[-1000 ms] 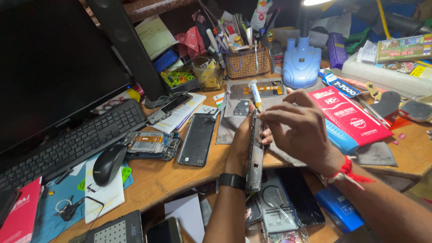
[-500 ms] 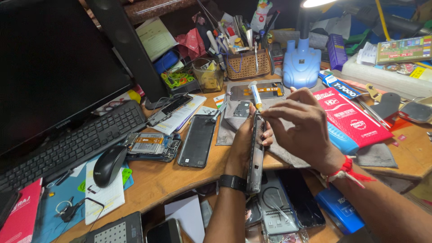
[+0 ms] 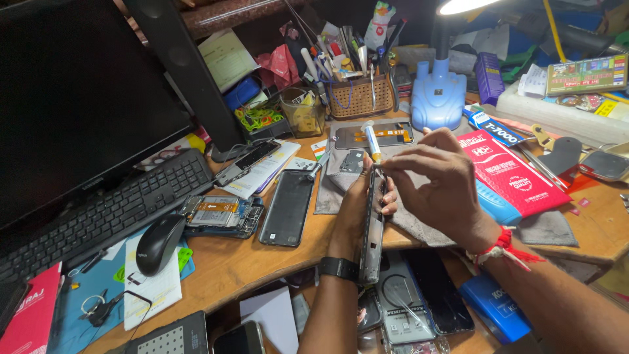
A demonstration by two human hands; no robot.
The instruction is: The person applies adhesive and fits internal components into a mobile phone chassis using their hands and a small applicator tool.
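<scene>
Cluttered wooden repair desk point(image 3: 236, 262), lamp lit at top. Centre: left hand point(image 3: 359, 206) w/ black wrist strap closed around a phone frame point(image 3: 373, 229), held on edge, long side running toward the person. Right hand point(image 3: 436, 187), red thread at wrist, pinches a small glue tube point(image 3: 372, 143) between thumb & fingers; nozzle tip at the frame's top edge, touching or just off it, can't tell. Both hands over a grey cloth point(image 3: 419, 226).

Left of hands: dark phone point(image 3: 287, 207) lying flat, then an opened phone w/ exposed board point(image 3: 219, 215), black mouse point(image 3: 159, 244), keyboard point(image 3: 98, 210) & dark monitor point(image 3: 78, 111). Behind: wicker tool basket point(image 3: 362, 96), blue lamp base point(image 3: 438, 98), screen part point(image 3: 380, 135) flat on the cloth. Right: red packet point(image 3: 508, 172), just beside right hand. Nearer the person, below desk edge, more phones point(image 3: 426, 301), partly hidden by forearms.
</scene>
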